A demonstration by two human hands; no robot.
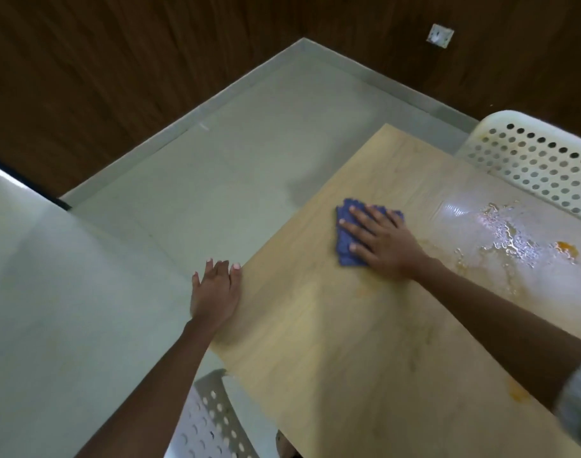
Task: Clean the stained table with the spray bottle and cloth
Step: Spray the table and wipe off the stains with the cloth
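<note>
A light wooden table (332, 342) fills the right half of the view. My right hand (381, 242) lies flat, fingers spread, pressing a folded blue cloth (347, 231) onto the tabletop near its far left part. To the right of the cloth the surface is wet and shiny, with orange stains (568, 249) in the liquid. A smaller orange smear (518, 393) sits near my right forearm. My left hand (216, 292) rests open at the table's left edge, thumb on the wood. No spray bottle is in view.
A white perforated chair (530, 160) stands at the table's far right side. Another white perforated chair (209, 421) is tucked below the near left corner. Pale floor (150, 209) lies to the left, bounded by dark wood-panelled walls (117, 61).
</note>
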